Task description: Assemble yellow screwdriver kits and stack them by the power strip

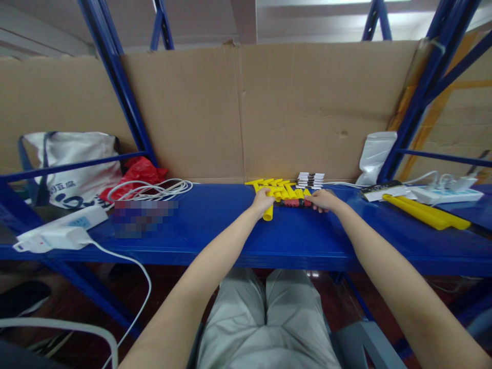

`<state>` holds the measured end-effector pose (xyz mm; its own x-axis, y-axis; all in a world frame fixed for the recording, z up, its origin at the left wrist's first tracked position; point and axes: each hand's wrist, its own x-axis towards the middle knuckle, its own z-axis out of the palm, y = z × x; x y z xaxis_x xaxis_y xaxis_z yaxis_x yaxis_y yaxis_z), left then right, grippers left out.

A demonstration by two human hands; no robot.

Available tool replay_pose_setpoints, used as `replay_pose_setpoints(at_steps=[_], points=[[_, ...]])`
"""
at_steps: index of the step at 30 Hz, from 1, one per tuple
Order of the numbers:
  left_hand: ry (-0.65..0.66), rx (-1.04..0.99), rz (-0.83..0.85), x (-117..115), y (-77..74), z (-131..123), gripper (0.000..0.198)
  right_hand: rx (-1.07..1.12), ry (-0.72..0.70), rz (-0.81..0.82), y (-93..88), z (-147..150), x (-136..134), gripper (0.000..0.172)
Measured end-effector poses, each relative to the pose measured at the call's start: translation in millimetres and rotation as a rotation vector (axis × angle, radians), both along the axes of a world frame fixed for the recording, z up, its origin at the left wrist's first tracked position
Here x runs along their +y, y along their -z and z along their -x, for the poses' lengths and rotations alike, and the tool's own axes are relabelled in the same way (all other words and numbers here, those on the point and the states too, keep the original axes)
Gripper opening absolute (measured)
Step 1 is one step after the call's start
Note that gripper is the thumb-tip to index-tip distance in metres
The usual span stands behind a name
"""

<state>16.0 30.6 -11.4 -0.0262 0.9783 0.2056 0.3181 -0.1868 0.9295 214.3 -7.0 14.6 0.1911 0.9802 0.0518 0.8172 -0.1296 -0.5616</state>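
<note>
My left hand [263, 202] is closed around a yellow plastic tube [268, 213], whose open round end points toward me. On the right, the fingers of my right hand [323, 200] are closed at the end of a red-and-black cylindrical tool [294, 203] lying crosswise on the blue table; its exact kind is too small to tell. Between and behind my hands lie several yellow tube pieces [286, 192] in a row, partly hidden by the left hand. Just beyond them is a stack of white pieces with dark middles [310, 180].
Cardboard [184, 113] walls the back of the blue table [215, 225]. To the left lie a white power strip [63, 228], coiled cable [169, 189], a red bag [140, 171] and a cloth bag [82, 148]. Long yellow pieces [423, 211] and another power strip [448, 195] are right.
</note>
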Motion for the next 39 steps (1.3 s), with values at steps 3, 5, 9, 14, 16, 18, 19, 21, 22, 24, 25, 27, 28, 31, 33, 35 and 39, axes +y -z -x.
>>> replay_pose_setpoints(at_steps=[3, 5, 9, 14, 16, 18, 19, 21, 22, 24, 25, 27, 28, 31, 33, 35, 39], points=[[-0.008, 0.042, -0.056, 5, 4.2, 0, 0.043, -0.003, -0.006, 0.009, -1.6, 1, -1, 0.037], [-0.004, 0.025, -0.069, 9, 7.2, 0, 0.044, 0.002, -0.003, 0.012, -2.2, 2, -1, 0.035], [0.022, -0.055, -0.061, 14, 12.1, -1, 0.054, 0.036, 0.022, 0.008, -3.2, 3, -3, 0.031], [0.019, -0.109, -0.043, 17, 14.9, -2, 0.056, 0.049, 0.011, 0.010, -3.1, 4, -4, 0.031], [0.022, -0.128, -0.027, 17, 15.3, -2, 0.057, 0.041, 0.003, 0.004, -2.4, 4, -3, 0.032], [0.026, -0.136, -0.019, 17, 15.1, -2, 0.059, 0.053, 0.003, -0.005, -1.4, 4, -2, 0.032], [0.028, -0.137, -0.018, 16, 14.6, -3, 0.060, 0.063, 0.005, -0.008, -0.9, 4, -2, 0.031], [0.027, -0.130, -0.016, 14, 13.2, -3, 0.059, 0.066, 0.007, -0.007, 0.2, 3, 0, 0.030], [0.027, -0.126, -0.014, 13, 12.5, -3, 0.058, 0.056, 0.010, -0.013, 0.8, 2, 1, 0.030], [0.028, -0.118, -0.015, 11, 11.6, -3, 0.054, 0.020, 0.014, -0.051, 1.8, -1, 5, 0.032], [0.031, -0.114, -0.019, 11, 11.5, -3, 0.051, 0.005, 0.021, -0.078, 2.4, -3, 7, 0.033], [0.040, -0.107, -0.032, 12, 12.3, -3, 0.046, 0.010, 0.041, -0.146, 3.4, -8, 12, 0.034], [0.044, -0.104, -0.036, 12, 13.0, -4, 0.044, 0.031, 0.056, -0.179, 3.9, -11, 15, 0.033], [0.046, -0.097, -0.037, 14, 15.0, -4, 0.043, 0.110, 0.136, -0.264, 4.1, -22, 26, 0.025], [0.040, -0.091, -0.036, 14, 15.2, -4, 0.044, 0.135, 0.222, -0.306, 2.7, -31, 33, 0.019], [0.038, -0.078, -0.029, 14, 14.6, -4, 0.044, 0.134, 0.309, -0.338, 0.3, -41, 41, 0.011], [0.022, -0.041, -0.027, 13, 12.9, -3, 0.041, 0.034, 0.431, -0.349, -4.3, -59, 56, 0.025]])
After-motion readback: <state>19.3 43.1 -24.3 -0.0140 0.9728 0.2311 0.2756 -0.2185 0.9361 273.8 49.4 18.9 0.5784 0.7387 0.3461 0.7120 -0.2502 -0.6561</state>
